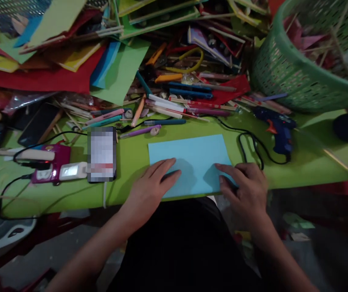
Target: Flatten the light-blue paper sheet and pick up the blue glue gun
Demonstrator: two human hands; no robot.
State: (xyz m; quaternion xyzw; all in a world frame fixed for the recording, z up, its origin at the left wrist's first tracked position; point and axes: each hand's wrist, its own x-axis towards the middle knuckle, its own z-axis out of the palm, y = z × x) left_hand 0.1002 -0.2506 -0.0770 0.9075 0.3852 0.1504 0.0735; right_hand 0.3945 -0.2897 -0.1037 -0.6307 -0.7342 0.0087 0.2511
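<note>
At the near edge of the green desk [131, 158], a light blue sheet of paper [192, 156] is laid flat, its long sides running left to right and its near edge lying almost along the desk's front edge. The left hand [151, 186] is rested palm down, its fingers pressed on the sheet's near left part while the palm is kept off the paper, over the desk's edge. The right hand [243, 188] is laid flat over the sheet's near right corner, with the fingers spread slightly. Nothing is gripped by either hand.

A bare strip of desk is seen beyond the sheet's far edge, bounded by a heap of pens and pencils [168, 107]. To the left, open desk is left between the sheet and a phone [102, 154], which lies beside a magenta power strip [50, 168]. To the right, room is tighter: a black cord [247, 142] is looped just beside the sheet's right edge and is led to a blue glue gun [276, 125]. A green perforated basket [283, 77] is set at the far right, well apart from the sheet. Stacks of coloured paper [55, 61] are piled across the far left.
</note>
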